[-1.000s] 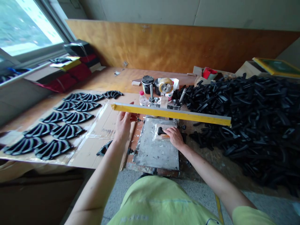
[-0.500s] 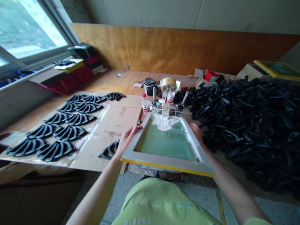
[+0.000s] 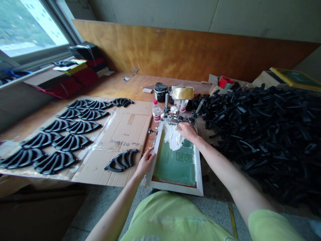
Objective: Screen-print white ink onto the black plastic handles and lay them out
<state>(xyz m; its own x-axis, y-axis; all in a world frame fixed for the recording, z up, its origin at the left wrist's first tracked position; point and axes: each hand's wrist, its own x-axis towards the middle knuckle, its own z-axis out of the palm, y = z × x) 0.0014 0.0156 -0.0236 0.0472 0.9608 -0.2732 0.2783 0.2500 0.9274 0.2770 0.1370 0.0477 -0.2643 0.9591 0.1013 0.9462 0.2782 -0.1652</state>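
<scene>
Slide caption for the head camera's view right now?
Right hand at white paste on a green framed screen, left hand by the screen's rim, black parts heaped at right.

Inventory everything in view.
Rectangular framed mesh screen: one, green, centre
Thick paste: one patch, white, screen's far end
Red-capped plastic bottle: one, clear, beyond screen
Round tubs: two, black, beyond bottle
Tape roll: one, yellow, beyond screen
Curved plastic pieces: uncountable, black, heaped right
Fan-shaped plastic pieces: about twelve, black, on brown cardboard, left
Wooden board: one, orange-brown, back
Yellow-framed screen: one, green, right rear
Left hand: one, bare, beside screen's edge
Right hand: one, bare, by paste
</scene>
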